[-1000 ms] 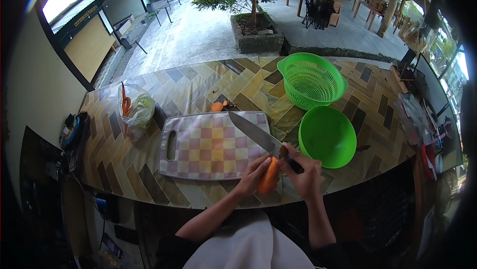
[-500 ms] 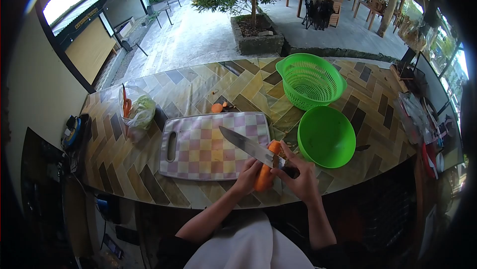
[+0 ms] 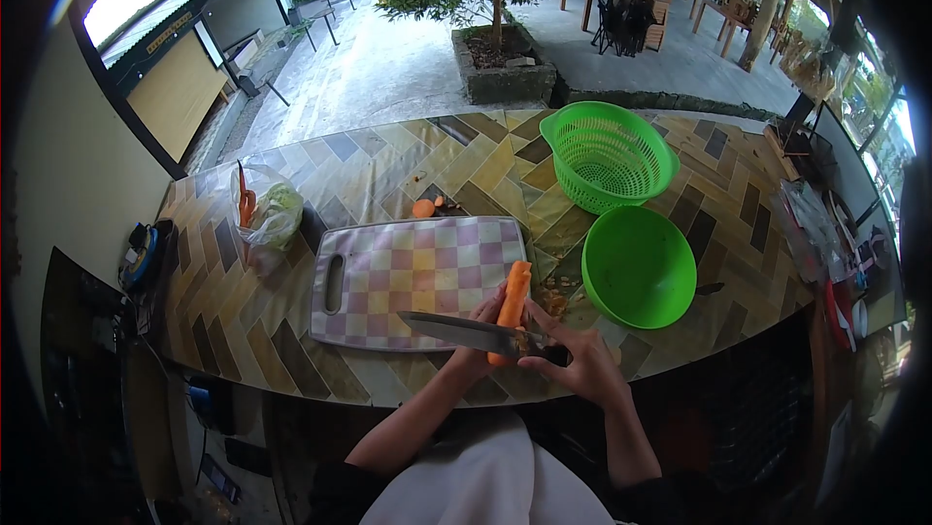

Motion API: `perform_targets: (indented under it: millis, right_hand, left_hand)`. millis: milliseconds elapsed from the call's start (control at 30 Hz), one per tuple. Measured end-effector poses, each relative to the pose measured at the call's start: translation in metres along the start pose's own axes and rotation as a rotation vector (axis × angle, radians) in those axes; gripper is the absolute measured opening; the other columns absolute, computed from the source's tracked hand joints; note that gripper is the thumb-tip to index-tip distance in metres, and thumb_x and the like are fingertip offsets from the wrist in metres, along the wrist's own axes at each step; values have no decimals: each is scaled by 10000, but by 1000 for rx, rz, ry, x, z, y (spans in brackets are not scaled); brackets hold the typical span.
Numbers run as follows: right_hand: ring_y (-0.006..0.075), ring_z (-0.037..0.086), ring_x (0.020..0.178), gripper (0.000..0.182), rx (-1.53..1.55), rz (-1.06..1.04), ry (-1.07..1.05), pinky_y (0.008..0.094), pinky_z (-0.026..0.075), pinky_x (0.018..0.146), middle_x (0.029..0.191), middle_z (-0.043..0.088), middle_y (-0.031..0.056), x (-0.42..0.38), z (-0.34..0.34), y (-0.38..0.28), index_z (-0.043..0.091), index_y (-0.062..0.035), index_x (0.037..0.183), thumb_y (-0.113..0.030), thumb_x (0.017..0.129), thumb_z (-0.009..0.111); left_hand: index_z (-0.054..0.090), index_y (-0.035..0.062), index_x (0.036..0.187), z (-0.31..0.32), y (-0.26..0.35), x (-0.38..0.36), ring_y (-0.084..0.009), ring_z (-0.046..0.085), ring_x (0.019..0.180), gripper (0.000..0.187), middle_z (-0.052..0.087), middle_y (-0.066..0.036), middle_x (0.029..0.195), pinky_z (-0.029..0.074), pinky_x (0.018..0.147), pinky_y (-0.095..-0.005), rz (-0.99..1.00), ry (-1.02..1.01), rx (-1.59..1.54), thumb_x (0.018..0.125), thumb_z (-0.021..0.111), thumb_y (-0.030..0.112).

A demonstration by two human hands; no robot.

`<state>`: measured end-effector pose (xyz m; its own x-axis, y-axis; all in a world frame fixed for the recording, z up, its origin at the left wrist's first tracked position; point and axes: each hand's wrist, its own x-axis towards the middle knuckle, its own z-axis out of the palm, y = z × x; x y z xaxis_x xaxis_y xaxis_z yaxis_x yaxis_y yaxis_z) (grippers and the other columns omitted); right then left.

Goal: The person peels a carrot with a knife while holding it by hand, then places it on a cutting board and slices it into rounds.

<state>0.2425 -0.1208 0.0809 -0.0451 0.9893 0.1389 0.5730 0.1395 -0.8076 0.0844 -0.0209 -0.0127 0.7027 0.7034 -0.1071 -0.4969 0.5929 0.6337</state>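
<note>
An orange carrot [image 3: 515, 297], partly peeled, stands nearly upright in my left hand [image 3: 476, 350], whose fingers wrap round it from the left and partly behind it. My right hand [image 3: 584, 362] grips a large knife [image 3: 456, 332] near its handle, which the fingers mostly cover. The blade points left and lies across the lower part of the carrot, with dark bits of peel at the contact. Behind and left of the hands lies a pink-checked cutting board [image 3: 388, 273]. Peel scraps [image 3: 555, 297] are scattered on the table beside its right edge.
A green plastic bowl [image 3: 639, 268] and a green colander [image 3: 612, 161] stand at the right. Carrot pieces [image 3: 424, 208] lie behind the board. At the left sits a plastic bag [image 3: 277, 214] with a pale green vegetable and carrots. The patterned table [image 3: 252, 321] curves toward me.
The knife has slid down the carrot toward me, its blade now lower and flatter. More of the carrot's upper end shows, and both hands have shifted slightly.
</note>
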Motion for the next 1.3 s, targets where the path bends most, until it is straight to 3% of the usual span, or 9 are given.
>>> perform_targets:
  millis: [100, 200, 400, 600, 700, 1000, 1100, 1200, 1300]
  right_hand:
    - [373, 682, 863, 788, -64, 71, -24, 410, 533, 739, 918, 700, 205, 1, -4, -5, 385, -218, 1479, -423, 808, 743]
    - [388, 674, 821, 780, -126, 88, -38, 425, 528, 717, 886, 693, 209, 3, -6, -2, 386, -229, 1478, -417, 809, 740]
    - [272, 692, 692, 817, -156, -5, 4, 353, 522, 659, 847, 699, 179, 3, -2, 5, 416, -183, 1462, -395, 766, 787]
    - [336, 683, 745, 800, -224, 5, 121, 373, 519, 666, 912, 692, 199, 4, 13, 15, 414, -191, 1465, -365, 777, 784]
    - [346, 657, 629, 767, -208, -98, 138, 410, 493, 594, 704, 661, 164, 5, 12, 18, 384, -221, 1482, -463, 830, 707]
    - [309, 607, 547, 779, -215, -270, 151, 392, 472, 571, 681, 635, 149, 8, 4, 29, 364, -214, 1494, -438, 834, 713]
    - [302, 619, 567, 784, -202, -113, 147, 384, 476, 581, 687, 633, 147, 7, 3, 30, 359, -215, 1496, -429, 833, 717]
    - [271, 716, 810, 832, -250, 3, 90, 364, 540, 725, 1172, 658, 176, 7, -2, 22, 389, -161, 1478, -379, 777, 782]
    - [289, 712, 832, 885, -205, -71, 60, 369, 544, 744, 1229, 634, 176, 5, 0, 24, 343, -161, 1499, -377, 768, 792]
  left_hand:
    - [457, 54, 1354, 22, 6, -4, -100, 576, 817, 497, 585, -35, 939, 484, 735, -231, 38, 77, 78, 1016, 466, 417]
    - [482, 45, 1326, 33, 11, -6, -91, 578, 830, 482, 591, -31, 956, 484, 730, -231, 25, 134, 121, 1013, 479, 411]
    - [468, 44, 1359, 15, 2, -3, -102, 599, 882, 501, 600, -40, 1023, 510, 759, -252, -5, 74, 152, 1010, 488, 402]
    - [472, 52, 1352, 22, 5, -5, -128, 620, 898, 485, 611, -44, 1037, 520, 756, -263, -21, 123, 58, 1003, 504, 387]
    - [456, 61, 1366, 16, 1, -3, -141, 632, 879, 497, 613, -52, 1040, 533, 720, -274, -26, 107, 40, 999, 508, 393]
    - [478, 69, 1309, 14, 6, -8, -170, 657, 777, 437, 630, -70, 951, 563, 601, -315, -116, 34, -6, 1010, 478, 388]
    - [482, 67, 1291, 13, 1, -8, -191, 660, 741, 425, 632, -74, 918, 563, 592, -318, -114, 131, 65, 1014, 466, 388]
    - [481, 64, 1284, 1, 0, -7, -206, 662, 742, 416, 631, -80, 923, 562, 584, -331, -143, 39, 6, 1015, 463, 380]
    - [486, 58, 1272, 3, 3, -7, -202, 663, 733, 426, 630, -81, 911, 557, 564, -326, -187, -18, -47, 1009, 472, 394]
